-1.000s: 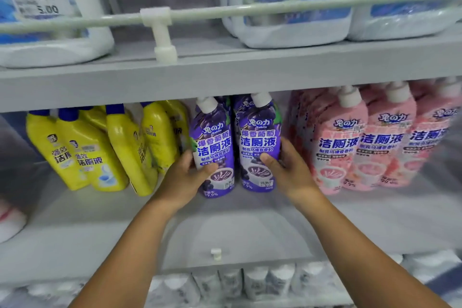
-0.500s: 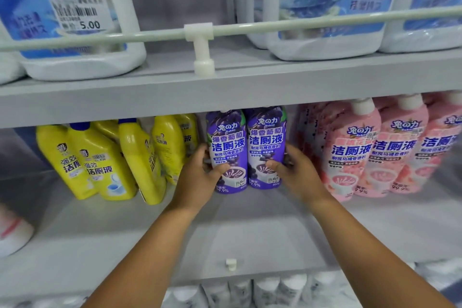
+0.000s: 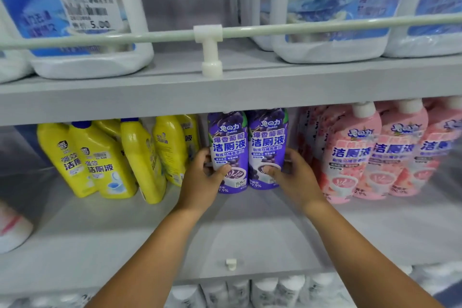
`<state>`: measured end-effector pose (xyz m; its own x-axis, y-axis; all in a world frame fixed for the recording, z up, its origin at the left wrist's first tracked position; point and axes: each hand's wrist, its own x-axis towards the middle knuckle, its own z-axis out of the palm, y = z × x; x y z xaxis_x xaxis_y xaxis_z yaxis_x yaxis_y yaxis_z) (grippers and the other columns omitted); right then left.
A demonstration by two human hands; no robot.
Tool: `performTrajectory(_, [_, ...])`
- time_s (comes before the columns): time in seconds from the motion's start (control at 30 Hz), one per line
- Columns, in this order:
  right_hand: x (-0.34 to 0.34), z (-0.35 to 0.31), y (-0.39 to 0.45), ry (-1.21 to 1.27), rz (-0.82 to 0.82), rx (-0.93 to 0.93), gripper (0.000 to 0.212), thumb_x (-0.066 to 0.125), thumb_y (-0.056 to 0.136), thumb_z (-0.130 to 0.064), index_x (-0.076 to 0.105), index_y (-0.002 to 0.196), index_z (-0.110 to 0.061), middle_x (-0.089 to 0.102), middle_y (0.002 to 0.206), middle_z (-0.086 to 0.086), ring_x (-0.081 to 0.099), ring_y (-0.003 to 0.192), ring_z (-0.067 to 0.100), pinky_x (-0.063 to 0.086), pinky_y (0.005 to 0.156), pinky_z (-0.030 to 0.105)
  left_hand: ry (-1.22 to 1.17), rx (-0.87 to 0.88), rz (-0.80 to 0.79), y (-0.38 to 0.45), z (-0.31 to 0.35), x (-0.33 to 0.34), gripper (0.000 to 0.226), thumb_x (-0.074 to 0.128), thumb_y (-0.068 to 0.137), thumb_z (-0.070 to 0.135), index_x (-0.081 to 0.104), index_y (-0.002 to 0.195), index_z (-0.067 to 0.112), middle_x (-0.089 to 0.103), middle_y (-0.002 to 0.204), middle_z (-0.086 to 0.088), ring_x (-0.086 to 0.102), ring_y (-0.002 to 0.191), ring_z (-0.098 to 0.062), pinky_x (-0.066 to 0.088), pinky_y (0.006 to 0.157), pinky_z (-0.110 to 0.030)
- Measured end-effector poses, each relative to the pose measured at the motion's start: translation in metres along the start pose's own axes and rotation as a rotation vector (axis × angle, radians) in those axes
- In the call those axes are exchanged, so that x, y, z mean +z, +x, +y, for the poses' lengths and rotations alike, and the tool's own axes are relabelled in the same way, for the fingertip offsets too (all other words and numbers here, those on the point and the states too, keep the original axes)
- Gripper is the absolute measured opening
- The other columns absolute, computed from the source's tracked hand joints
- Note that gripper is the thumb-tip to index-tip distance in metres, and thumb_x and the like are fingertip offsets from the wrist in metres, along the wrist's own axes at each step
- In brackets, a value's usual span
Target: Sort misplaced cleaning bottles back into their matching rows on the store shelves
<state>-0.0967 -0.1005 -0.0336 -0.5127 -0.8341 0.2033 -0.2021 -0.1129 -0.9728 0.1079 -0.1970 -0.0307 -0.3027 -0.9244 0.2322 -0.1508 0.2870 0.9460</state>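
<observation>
Head view, left hand (image 3: 203, 177) grasping left purple bottle (image 3: 228, 150), right hand (image 3: 292, 177) grasping right purple bottle (image 3: 268, 147), both bottles upright and touching on middle shelf (image 3: 125, 227), yellow bottles (image 3: 100, 157) to their left, pink bottles (image 3: 362, 152) to their right, white jugs (image 3: 325, 7) on the shelf above.

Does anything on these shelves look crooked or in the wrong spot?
The yellow bottles lean at different angles instead of standing straight; one tilts clearly. The two purple bottles, gripped by the left hand and right hand, stand upright between the yellow and pink rows. No spills visible.
</observation>
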Motion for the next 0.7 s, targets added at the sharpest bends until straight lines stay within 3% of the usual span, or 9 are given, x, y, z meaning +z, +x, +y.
performTrajectory(0.1, [0.005,0.003,0.000,-0.020,0.035,-0.009,0.036,0.078,0.081,0.001,0.069,0.110,-0.018,0.078,0.098,-0.009,0.073,0.088,0.005,0.054,0.070,0.016,-0.007,0.001,0.007,0.002,0.002,0.004,0.035,0.079,0.087,0.015,0.061,0.111,0.032,0.076,0.105,0.012,0.074,0.092,-0.003,0.059,0.075,-0.024])
performTrajectory(0.17, [0.007,0.004,0.001,-0.112,0.074,-0.021,0.026,0.080,0.080,-0.004,0.070,0.102,-0.015,0.077,0.092,-0.005,0.072,0.084,0.007,0.051,0.071,0.016,-0.001,0.013,-0.012,0.001,0.002,0.003,0.037,0.078,0.086,0.014,0.062,0.116,0.029,0.076,0.105,0.013,0.073,0.093,0.000,0.059,0.080,-0.023])
performTrajectory(0.27, [0.015,0.009,-0.011,-0.281,0.343,-0.084,0.029,0.082,0.077,-0.026,0.056,0.083,-0.014,0.058,0.075,0.002,0.054,0.072,0.017,0.042,0.067,0.033,0.062,-0.051,0.052,-0.015,-0.009,-0.008,0.037,0.073,0.090,0.009,0.065,0.122,0.025,0.073,0.099,0.013,0.067,0.082,0.013,0.054,0.079,-0.016])
performTrajectory(0.3, [0.022,0.005,-0.021,-0.230,0.358,-0.116,0.029,0.079,0.081,-0.025,0.052,0.082,-0.015,0.056,0.075,0.006,0.054,0.071,0.020,0.044,0.068,0.035,0.038,-0.068,0.114,-0.024,-0.014,-0.015,0.035,0.073,0.090,0.008,0.065,0.119,0.028,0.071,0.097,0.014,0.066,0.080,0.013,0.052,0.078,-0.014])
performTrajectory(0.37, [0.044,-0.011,-0.040,-0.064,0.229,-0.200,0.024,0.072,0.089,-0.006,0.050,0.081,-0.014,0.056,0.075,0.009,0.054,0.066,0.010,0.045,0.067,0.024,-0.022,-0.068,0.258,-0.041,-0.020,-0.035,0.032,0.074,0.088,0.012,0.064,0.108,0.035,0.072,0.095,0.013,0.067,0.081,0.009,0.051,0.077,-0.012])
performTrajectory(0.43, [0.070,-0.025,-0.045,0.006,0.049,-0.205,0.025,0.068,0.091,0.003,0.055,0.081,-0.016,0.061,0.076,0.007,0.054,0.065,0.004,0.043,0.064,0.014,-0.034,-0.069,0.387,-0.051,-0.022,-0.064,0.025,0.074,0.089,0.013,0.068,0.107,0.029,0.074,0.095,0.008,0.068,0.080,0.005,0.049,0.074,-0.011])
performTrajectory(0.57, [0.134,-0.051,-0.043,0.042,-0.204,-0.160,0.025,0.070,0.089,-0.001,0.061,0.088,-0.025,0.067,0.083,0.001,0.059,0.068,0.010,0.045,0.065,0.015,0.028,-0.011,0.574,-0.050,-0.011,-0.142,0.021,0.072,0.093,0.012,0.067,0.113,0.019,0.072,0.097,0.006,0.069,0.084,-0.011,0.051,0.071,-0.016])
performTrajectory(0.7, [0.191,-0.080,-0.038,0.011,-0.261,-0.167,0.025,0.073,0.090,-0.009,0.063,0.108,-0.022,0.066,0.111,0.000,0.066,0.090,0.008,0.054,0.076,0.020,0.105,0.026,0.624,-0.012,-0.006,-0.209,0.042,0.082,0.082,0.029,0.058,0.116,0.035,0.065,0.115,0.004,0.068,0.103,-0.018,0.058,0.087,-0.038])
